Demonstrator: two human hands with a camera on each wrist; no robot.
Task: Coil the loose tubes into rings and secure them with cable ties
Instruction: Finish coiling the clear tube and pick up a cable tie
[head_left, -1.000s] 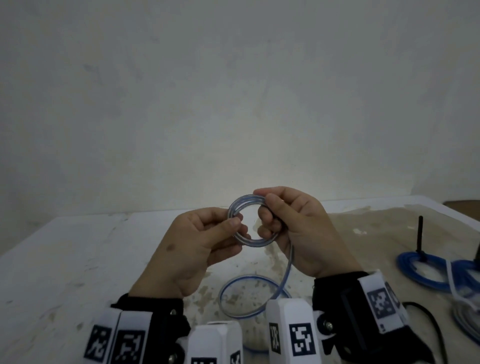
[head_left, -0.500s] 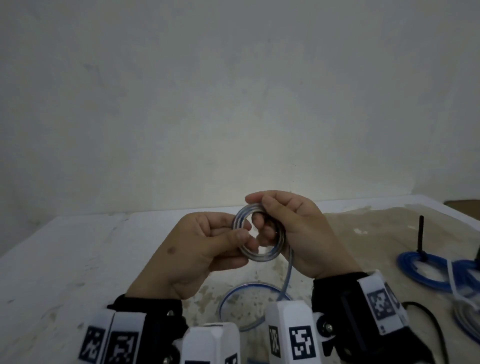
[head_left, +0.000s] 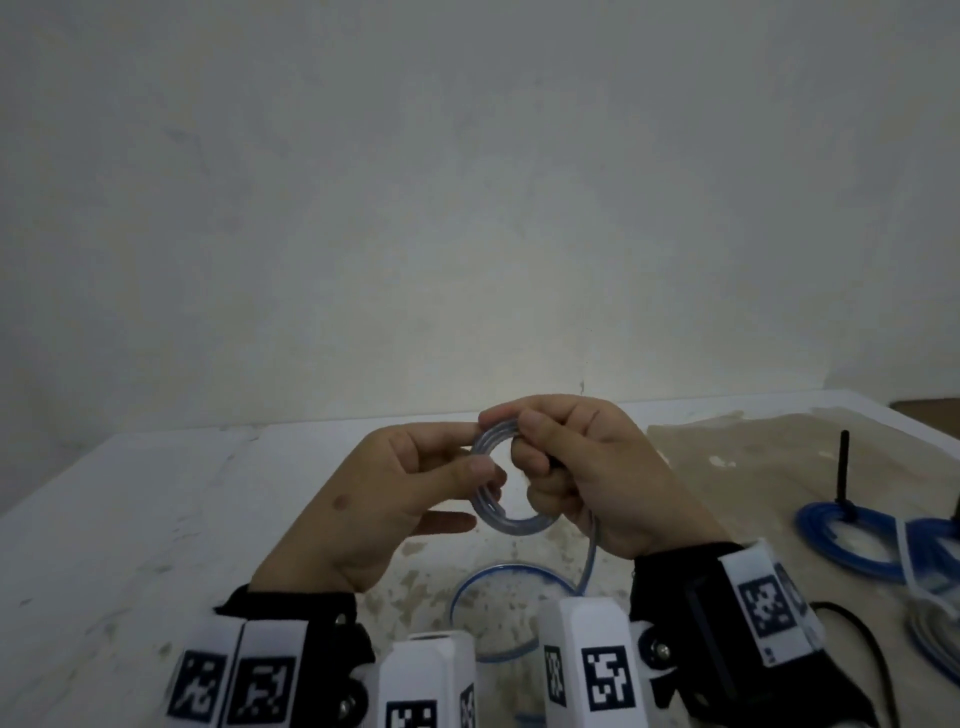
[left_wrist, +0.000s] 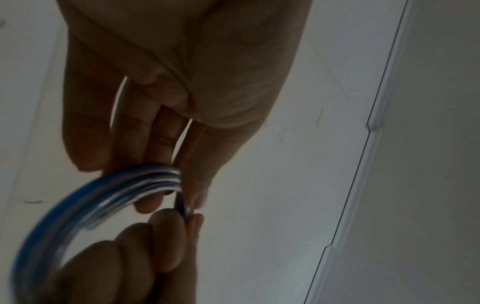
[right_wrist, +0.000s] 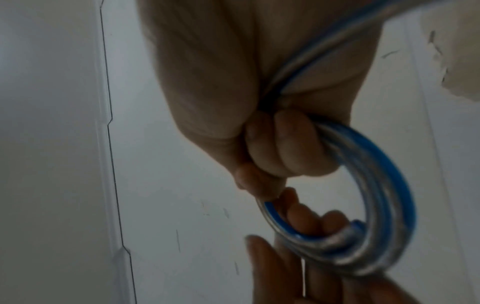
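A clear tube with a blue stripe is wound into a small ring (head_left: 511, 522) held up above the table between both hands. My left hand (head_left: 415, 483) pinches the ring's left side between thumb and fingers; the wrist view shows the coil (left_wrist: 109, 195) crossing its fingertips. My right hand (head_left: 576, 467) grips the ring's top and right side with curled fingers, with the coil (right_wrist: 384, 205) looping out of its fist. The tube's loose tail (head_left: 589, 556) drops from the right hand to a wide loop (head_left: 467, 587) lying on the table.
At the right lie blue coiled tubes (head_left: 857, 540) with an upright black cable tie (head_left: 844, 473) and a white tie (head_left: 906, 556). A black cable (head_left: 862, 639) trails by my right wrist. The white table (head_left: 130, 519) meets a plain wall behind.
The ring has gained another turn and grown thicker. The loose loop on the table has shrunk and been drawn toward me. Both hands shifted their hold slightly round the ring.
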